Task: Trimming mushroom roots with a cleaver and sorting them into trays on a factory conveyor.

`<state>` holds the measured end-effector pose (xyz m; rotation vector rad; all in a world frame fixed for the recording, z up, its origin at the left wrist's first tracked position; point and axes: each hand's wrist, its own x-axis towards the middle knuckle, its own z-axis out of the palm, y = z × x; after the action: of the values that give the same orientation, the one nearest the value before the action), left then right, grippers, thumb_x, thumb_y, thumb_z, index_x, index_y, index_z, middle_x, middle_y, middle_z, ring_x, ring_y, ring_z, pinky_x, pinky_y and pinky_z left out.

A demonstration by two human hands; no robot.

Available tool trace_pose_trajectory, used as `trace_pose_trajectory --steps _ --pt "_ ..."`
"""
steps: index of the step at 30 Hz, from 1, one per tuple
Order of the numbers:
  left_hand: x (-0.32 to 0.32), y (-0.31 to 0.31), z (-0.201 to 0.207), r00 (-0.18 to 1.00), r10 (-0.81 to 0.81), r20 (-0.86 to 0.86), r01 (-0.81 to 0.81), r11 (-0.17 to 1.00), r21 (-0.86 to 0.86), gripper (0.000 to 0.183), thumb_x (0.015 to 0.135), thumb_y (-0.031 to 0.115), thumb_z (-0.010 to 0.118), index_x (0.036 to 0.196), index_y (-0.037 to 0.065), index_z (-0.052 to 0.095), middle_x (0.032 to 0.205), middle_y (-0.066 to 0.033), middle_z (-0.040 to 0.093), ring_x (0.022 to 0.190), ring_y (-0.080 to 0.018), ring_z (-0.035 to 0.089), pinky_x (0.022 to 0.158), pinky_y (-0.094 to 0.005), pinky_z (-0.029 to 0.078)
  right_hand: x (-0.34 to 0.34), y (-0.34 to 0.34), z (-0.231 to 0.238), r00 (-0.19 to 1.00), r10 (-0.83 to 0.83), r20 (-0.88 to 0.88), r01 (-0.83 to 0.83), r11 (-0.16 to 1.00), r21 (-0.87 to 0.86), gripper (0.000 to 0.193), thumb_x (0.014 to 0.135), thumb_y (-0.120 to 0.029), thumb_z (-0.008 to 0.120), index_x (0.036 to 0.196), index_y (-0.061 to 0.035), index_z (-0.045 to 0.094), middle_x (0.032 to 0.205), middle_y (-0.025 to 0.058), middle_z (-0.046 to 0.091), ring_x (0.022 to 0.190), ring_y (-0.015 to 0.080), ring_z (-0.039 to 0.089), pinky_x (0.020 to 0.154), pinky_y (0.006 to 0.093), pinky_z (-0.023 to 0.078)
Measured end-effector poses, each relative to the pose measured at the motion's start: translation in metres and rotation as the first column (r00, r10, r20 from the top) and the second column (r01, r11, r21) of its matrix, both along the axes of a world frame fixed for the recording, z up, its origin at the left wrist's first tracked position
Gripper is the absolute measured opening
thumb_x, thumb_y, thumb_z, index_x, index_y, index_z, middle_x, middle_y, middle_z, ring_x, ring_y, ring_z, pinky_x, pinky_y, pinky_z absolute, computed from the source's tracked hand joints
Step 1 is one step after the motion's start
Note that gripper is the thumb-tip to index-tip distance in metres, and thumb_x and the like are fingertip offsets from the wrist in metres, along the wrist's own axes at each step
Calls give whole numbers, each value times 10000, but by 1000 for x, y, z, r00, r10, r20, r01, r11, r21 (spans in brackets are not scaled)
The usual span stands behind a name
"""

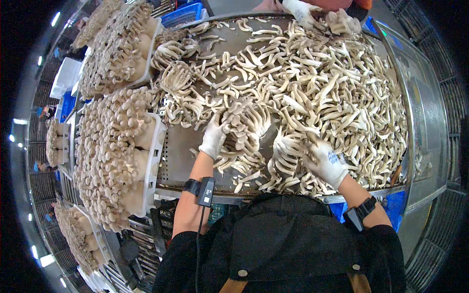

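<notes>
White gloves cover both of my hands over a metal table (183, 146) spread with pale, long-stemmed mushrooms. My left hand (214, 137) is closed on the left side of a mushroom cluster (248, 124), its brownish caps facing the glove and its stems fanning right. Just right of it, my right hand (325, 162) has its fingers curled at a second mushroom cluster (287, 152), whose stems point left. The right fingertips are partly hidden among the mushrooms. Under and around both hands lie loose stems and small broken bits.
A deep pile of loose mushrooms (351, 107) covers the table's right side. White trays (155, 166) of uncut mushrooms stand along the left. At the far edge, a co-worker's gloved hand (303, 13) is beside another cluster (343, 22). A metal-framed mesh panel (425, 107) borders the right.
</notes>
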<state>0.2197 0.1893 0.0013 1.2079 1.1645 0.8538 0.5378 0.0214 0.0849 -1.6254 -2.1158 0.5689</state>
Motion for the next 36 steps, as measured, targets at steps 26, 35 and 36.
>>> trace_pose_trajectory --steps 26,35,36 --pt "-10 -141 18 824 26 -566 181 934 307 845 761 224 703 1372 -76 201 1256 -288 453 1125 -400 492 947 -412 393 -30 174 -78 988 -103 -114 82 981 -176 367 734 -141 608 1075 -21 549 922 233 614 857 360 605 741 399 478" --pt "-7 -157 11 804 166 -572 173 853 492 736 733 124 675 1338 -70 304 1126 -278 523 1009 -421 524 904 -442 404 -74 133 12 962 266 -65 -245 943 224 556 700 -177 663 1209 -44 484 1200 174 500 1148 323 460 1024 437 315" --pt "-5 -153 12 814 170 -556 168 846 505 731 733 118 664 1342 -64 303 1134 -279 517 1020 -421 521 913 -441 402 -87 122 18 935 345 77 -354 910 216 511 700 -209 663 1160 -49 509 1183 175 512 1152 330 460 1030 488 279"
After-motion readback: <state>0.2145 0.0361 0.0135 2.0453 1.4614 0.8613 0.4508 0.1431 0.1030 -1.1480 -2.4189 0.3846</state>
